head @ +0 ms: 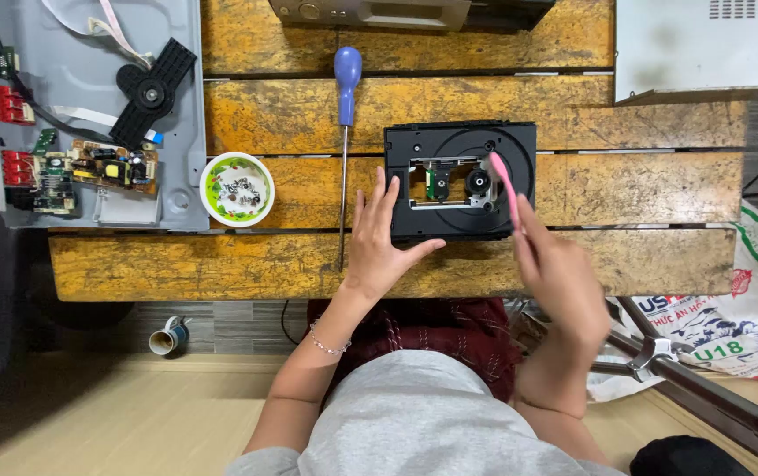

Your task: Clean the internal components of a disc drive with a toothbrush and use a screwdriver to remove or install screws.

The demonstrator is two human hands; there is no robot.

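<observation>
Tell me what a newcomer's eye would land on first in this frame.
First, the black disc drive at the middle of the worn yellow bench, with the left hand flat against its near-left corner and the right hand poking a pink tool into its open centre. Next, the blue screwdriver lying just left of it, beside a small bowl of screws. At far left sits an opened grey chassis with circuit boards.

Screwdriver (345, 132) and bowl (237, 189) left of drive (460, 181)
</observation>
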